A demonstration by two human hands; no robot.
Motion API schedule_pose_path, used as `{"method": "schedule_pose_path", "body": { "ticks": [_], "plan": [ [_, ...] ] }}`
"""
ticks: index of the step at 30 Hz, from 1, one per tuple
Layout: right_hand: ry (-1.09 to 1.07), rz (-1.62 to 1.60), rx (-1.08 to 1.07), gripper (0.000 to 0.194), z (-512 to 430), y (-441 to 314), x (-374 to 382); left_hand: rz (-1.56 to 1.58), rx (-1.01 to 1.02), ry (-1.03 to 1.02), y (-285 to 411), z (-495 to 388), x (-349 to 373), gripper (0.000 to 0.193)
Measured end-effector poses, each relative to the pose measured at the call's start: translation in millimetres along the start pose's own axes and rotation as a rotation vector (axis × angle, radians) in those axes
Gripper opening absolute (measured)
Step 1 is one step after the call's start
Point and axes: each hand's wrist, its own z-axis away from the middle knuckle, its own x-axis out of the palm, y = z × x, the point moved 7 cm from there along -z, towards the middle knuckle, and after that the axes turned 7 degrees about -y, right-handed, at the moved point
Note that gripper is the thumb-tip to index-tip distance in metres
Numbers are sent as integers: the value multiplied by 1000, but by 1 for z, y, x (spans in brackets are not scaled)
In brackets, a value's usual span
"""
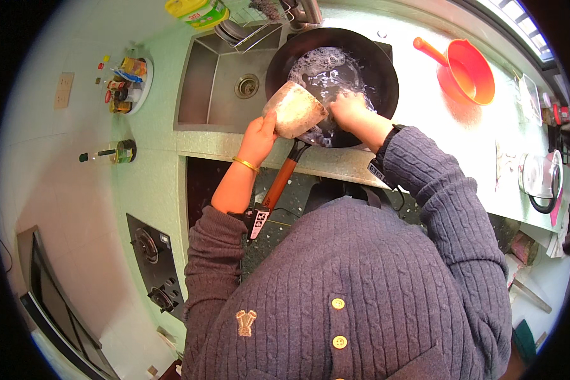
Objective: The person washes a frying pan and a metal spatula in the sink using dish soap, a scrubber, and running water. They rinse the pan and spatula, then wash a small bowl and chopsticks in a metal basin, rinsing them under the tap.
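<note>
A dark wok [278, 66] with soapy water [332, 78] in it stands over the right part of the sink, its wooden handle [281, 180] pointing towards me. My left hand [260, 133] grips a pale, stained metal bowl or small pot [295, 110], tilted on its side above the wok's near left edge. My right hand [349, 110] is inside the wok, close to the vessel's mouth. Its curled fingertips reach the suds, and whether they hold anything is hidden.
The steel sink basin [225, 107] lies left of the wok, below a wire rack [256, 35] and faucet [308, 12]. An orange ladle [465, 73] rests on the right counter. Further off are a gas hob [154, 261], an oil bottle [123, 152] and a glass kettle [539, 178].
</note>
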Motion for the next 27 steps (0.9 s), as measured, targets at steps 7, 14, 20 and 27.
{"method": "schedule_pose_path", "body": {
  "ticks": [7,14,20,27],
  "plan": [
    [338,-670,-76,30,13,40,-39,-417,177,-33,22,1,8,37],
    [844,-976,-358,49,100,-8,-84,-573,105,-156,20,-24,36,33],
    [943,-792,-313,44,87,-33,-84,-430,151,-229,32,-42,61,26],
    [940,-861,-148,29,51,35,-60,-462,84,-300,39,-36,74,22]
  ]
}}
